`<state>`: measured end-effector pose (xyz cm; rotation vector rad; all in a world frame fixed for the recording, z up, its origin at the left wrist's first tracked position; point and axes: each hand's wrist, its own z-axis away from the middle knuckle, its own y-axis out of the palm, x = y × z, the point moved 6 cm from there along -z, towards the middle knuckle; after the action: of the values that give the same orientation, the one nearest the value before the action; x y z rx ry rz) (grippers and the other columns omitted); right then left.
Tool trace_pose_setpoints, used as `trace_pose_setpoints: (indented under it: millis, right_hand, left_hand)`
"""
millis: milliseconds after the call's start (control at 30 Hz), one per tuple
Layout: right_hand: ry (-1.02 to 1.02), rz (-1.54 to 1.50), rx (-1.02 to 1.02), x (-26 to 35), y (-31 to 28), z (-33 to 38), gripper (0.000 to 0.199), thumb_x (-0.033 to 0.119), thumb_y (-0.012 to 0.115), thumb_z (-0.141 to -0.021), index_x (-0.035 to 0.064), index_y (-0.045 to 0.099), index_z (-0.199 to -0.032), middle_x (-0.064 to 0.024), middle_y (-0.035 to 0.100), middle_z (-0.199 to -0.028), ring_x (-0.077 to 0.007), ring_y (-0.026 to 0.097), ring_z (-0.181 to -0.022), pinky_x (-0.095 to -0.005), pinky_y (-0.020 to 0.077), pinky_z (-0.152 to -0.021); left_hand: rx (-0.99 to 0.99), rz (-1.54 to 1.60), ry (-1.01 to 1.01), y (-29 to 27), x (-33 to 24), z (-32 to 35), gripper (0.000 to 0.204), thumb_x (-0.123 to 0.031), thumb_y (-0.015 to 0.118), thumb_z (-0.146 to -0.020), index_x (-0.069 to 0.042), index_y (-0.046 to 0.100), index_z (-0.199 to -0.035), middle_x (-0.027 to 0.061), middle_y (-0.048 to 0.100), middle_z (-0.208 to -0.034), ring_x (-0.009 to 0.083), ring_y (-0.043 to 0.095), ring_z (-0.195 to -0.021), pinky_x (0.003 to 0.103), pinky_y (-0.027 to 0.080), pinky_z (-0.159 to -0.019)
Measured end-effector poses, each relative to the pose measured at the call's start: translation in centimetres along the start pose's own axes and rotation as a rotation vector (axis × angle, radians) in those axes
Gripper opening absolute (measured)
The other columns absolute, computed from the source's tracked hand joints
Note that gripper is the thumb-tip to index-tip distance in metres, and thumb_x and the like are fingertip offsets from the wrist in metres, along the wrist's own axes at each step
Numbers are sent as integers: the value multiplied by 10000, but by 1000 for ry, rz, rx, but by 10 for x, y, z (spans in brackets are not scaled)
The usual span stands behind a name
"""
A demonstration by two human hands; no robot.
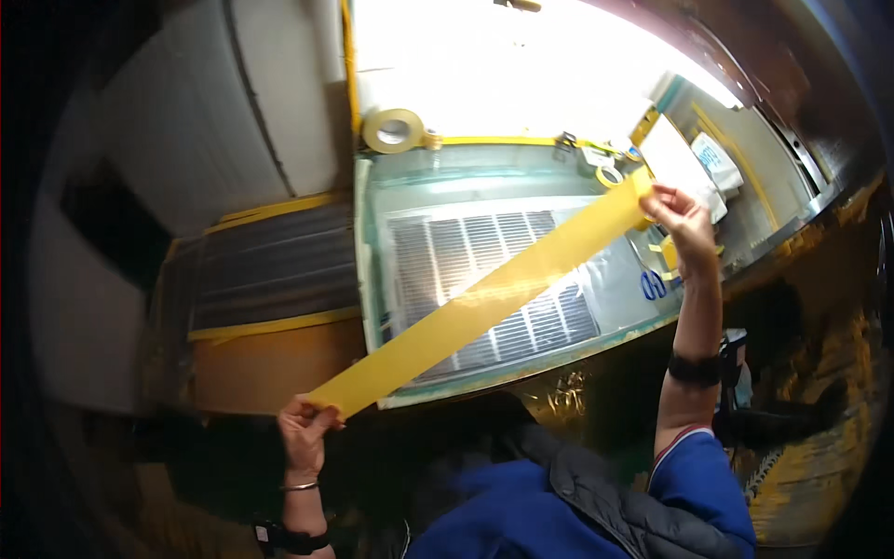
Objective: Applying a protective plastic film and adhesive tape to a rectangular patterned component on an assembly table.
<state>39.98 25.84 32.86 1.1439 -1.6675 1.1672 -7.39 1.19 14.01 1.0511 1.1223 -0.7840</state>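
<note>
A wide strip of yellow tape (484, 298) is stretched between my two hands, slanting from low left to high right. My left hand (307, 430) pinches its near end, just off the table's front left corner. At the far end, my right hand (684, 214) grips the tape over the right part of the table. Beneath the strip lies a flat sheet with dark stripes (466, 244) under clear film, partly hidden by the tape. Blue-handled scissors (654, 285) rest below my right hand.
The glass-topped table (400, 182) is brightly lit from behind. A large tape roll (392, 130) stands at its back left, and a smaller yellow roll (609, 177) lies near the back right. Left of the table is a dark panel edged in yellow (275, 265). A white packet (715, 163) sits at right.
</note>
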Motion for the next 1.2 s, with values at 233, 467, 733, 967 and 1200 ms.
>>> trace_pose_setpoints:
  millis: [233,467,733,967,1200]
  right_hand:
    - [530,-284,-78,-199,-14,2,174,110,730,-788,83,625,-923,17,646,-892,-82,594,-841,-268,487,-785]
    - [464,-32,-37,-285,-23,-67,218,192,617,-893,40,609,-1048,-3,602,-951,-95,562,-865,-256,447,-804]
    - [476,6,18,-331,-20,-118,156,125,631,-878,20,617,-993,-2,627,-879,-83,597,-826,-190,460,-734]
    - [546,-104,-48,-338,-14,-135,139,143,606,-899,72,590,-1017,-2,613,-966,-87,592,-896,-220,469,-795]
    - [401,54,32,-342,-9,-162,160,146,593,-908,75,585,-1052,18,614,-935,-56,578,-868,-193,450,-765]
  left_hand:
    - [-27,-61,30,38,46,-134,280,-26,680,-803,17,618,-1073,79,647,-968,114,600,-881,240,482,-802]
    - [-169,-57,-173,68,81,-237,244,40,641,-799,24,596,-1038,50,634,-811,103,590,-696,216,470,-617]
    - [-189,-54,-140,75,94,-278,118,4,673,-811,16,650,-926,79,672,-836,108,608,-690,210,487,-619]
    - [-220,-64,-97,96,94,-307,65,-56,653,-847,0,666,-877,53,629,-920,94,582,-804,204,467,-728]
    - [-351,-1020,177,94,78,-322,90,-144,697,-784,-59,675,-800,108,513,-1240,198,477,-1064,344,332,-950]
